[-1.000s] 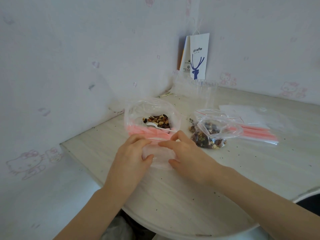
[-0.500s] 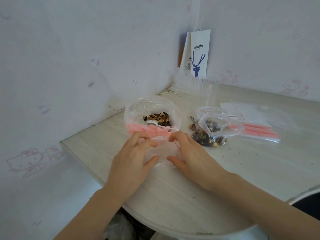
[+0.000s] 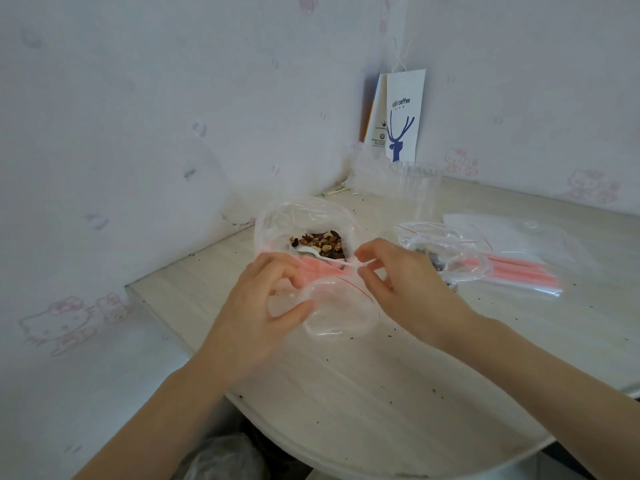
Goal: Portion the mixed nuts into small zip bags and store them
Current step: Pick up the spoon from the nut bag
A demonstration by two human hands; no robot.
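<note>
Zip bag [image 3: 341, 318] now pulled open, mouth upward, left hand [image 3: 256, 313] and right hand [image 3: 412, 289] pinching its rim

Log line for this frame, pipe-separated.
small zip bag: empty, mouth pulled open | left hand: grips its left side | right hand: pinches its rim | big nut bag: open behind it, spoon inside

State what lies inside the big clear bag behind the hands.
Mixed nuts and a white spoon lie inside the big bag. Pink strips and the left hand cover its lower part, so anything there is hidden.
</note>
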